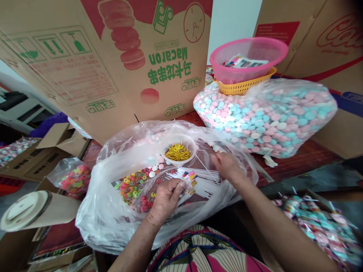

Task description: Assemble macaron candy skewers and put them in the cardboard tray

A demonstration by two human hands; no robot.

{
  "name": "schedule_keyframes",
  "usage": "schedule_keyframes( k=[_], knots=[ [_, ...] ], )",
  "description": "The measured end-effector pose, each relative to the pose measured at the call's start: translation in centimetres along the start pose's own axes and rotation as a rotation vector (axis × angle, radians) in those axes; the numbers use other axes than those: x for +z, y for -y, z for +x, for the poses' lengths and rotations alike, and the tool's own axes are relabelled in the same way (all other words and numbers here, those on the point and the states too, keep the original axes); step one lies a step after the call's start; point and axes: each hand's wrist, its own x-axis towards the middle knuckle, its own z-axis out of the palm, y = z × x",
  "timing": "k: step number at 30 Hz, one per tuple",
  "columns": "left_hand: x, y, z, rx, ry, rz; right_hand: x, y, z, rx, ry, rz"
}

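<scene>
My left hand [167, 198] is closed, thumb pressed against the fingers, on a small clear plastic bag with colourful print [190, 177]. My right hand [228, 168] is closed in a pinch around a thin white stick [202, 164]. Small pale candies [217, 149] show just above its fingers; whether they are on the stick, I cannot tell. Between the hands lies a fan of loose white sticks [208, 179]. A white bowl [179, 163] of gold twist ties [178, 152] stands behind them. Colourful ring candies [132, 185] and red ones [146, 204] lie left of my left hand.
A large clear plastic sheet [96, 211] surrounds the work area. A big bag of pastel candies [266, 121] stands behind right, under a yellow basket [244, 86] and pink basket [249, 47]. Cardboard box [130, 102] behind; lidded cup [53, 207] at left; wrapped candies [320, 226] lower right.
</scene>
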Motion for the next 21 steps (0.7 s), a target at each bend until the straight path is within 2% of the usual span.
schedule_keyframes(
  k=[2,5,9,11,15,18,21],
  knots=[
    [-0.8,0.2,-0.2,0.075,-0.031,-0.026,-1.0,-2.6,1.6,0.067,-0.048,-0.136],
    [-2.1,0.1,-0.4,0.153,-0.045,-0.019,-2.4,-5.4,2.6,0.089,-0.036,-0.26],
    [-3.4,0.1,-0.5,0.198,-0.056,0.007,-5.1,-6.6,0.7,0.031,0.019,-0.305],
    [-3.8,0.1,-0.4,0.219,-0.027,0.022,-6.8,-5.9,-1.1,-0.138,-0.006,-0.226],
    [-3.8,-0.2,0.2,0.274,0.036,0.053,-9.4,-2.4,-3.8,-0.635,-0.173,-0.034],
    [-3.7,-0.6,0.3,0.272,0.03,0.031,-10.0,0.0,-4.3,-0.805,-0.254,-0.148],
    [-3.8,-0.7,0.1,0.218,0.0,-0.019,-10.0,0.5,-4.2,-0.916,-0.31,-0.223]
  ],
)
